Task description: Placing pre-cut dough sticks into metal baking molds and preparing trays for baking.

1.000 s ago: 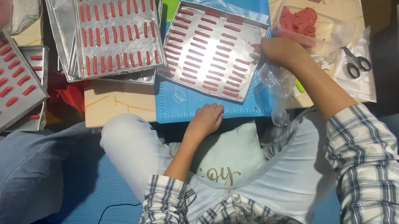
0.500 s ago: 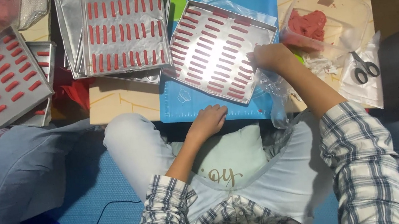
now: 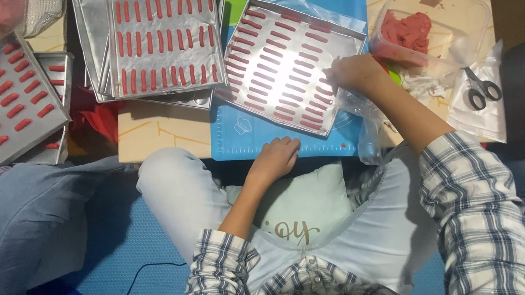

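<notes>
Right hand [image 3: 354, 71] gripping tilted square tray's [image 3: 286, 66] right edge, red strips slanting up-right

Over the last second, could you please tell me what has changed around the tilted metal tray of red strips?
The right hand drew back from the clear plastic tub of red dough to the right edge of the tilted metal tray of red strips, and now touches it with a clear plastic bag beneath. The left hand stayed at the blue silicone mat's near edge; the scissors lie unmoved.
</notes>
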